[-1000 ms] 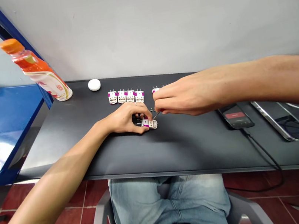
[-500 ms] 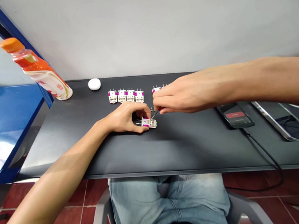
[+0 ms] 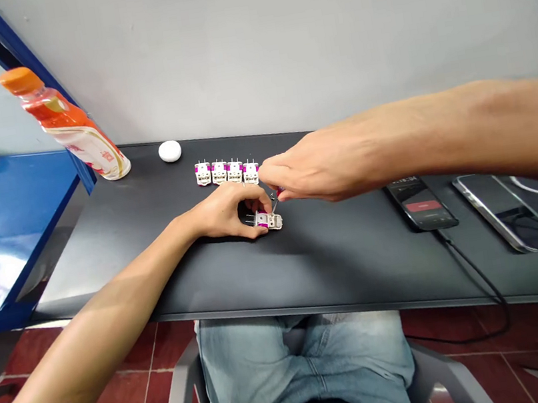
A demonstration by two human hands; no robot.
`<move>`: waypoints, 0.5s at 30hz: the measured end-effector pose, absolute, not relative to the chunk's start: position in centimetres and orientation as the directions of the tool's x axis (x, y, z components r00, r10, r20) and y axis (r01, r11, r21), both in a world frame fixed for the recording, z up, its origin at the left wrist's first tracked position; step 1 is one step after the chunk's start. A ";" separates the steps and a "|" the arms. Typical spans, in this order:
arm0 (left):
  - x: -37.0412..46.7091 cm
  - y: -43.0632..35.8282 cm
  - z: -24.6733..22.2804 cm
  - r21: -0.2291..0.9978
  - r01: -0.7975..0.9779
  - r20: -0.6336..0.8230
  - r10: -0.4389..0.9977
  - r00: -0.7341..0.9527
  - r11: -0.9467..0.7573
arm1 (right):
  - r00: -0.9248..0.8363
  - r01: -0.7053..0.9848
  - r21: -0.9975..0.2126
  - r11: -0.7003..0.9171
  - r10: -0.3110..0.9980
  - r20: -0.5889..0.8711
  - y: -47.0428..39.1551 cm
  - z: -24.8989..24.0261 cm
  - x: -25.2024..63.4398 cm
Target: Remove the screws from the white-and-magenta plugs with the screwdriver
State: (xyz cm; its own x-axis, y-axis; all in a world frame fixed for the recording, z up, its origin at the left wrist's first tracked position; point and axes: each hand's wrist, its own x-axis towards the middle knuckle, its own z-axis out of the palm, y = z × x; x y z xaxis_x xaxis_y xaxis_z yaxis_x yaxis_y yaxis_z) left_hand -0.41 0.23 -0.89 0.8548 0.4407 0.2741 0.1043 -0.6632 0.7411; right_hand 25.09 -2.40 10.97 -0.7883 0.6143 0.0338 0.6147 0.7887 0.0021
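Observation:
My left hand [image 3: 220, 213] rests on the dark table, its thumb and fingers closed around a small white-and-purple plug insert [image 3: 270, 221]. The insert lies on its side, its metal pins pointing left into my palm. From above right, my right hand [image 3: 312, 168] grips a screwdriver [image 3: 276, 203]; only its thin metal shaft and a bit of red handle show. The shaft slants down to the insert's right-hand part, though the exact contact at the tip is too small to make out. Behind my left hand, several similar plug inserts [image 3: 227, 171] stand in a row, pins up.
An orange-capped bottle [image 3: 74, 133] and a white rounded case [image 3: 170, 151] stand at the back left. On the right lie a black phone [image 3: 418, 203] with a cable [image 3: 477, 278] and a second phone [image 3: 511, 212]. A wall [image 3: 286, 44] closes the back.
My right hand has shifted slightly left and up, and the screwdriver stands steeper. It now covers the inserts that showed behind it. My left hand and its insert stay put.

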 end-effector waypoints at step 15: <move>-0.3 0.1 -0.8 0.740 0.134 0.257 0.461 0.850 -0.659 | -0.908 0.412 -0.069 0.909 0.415 0.058 -1.3 10.3 25.5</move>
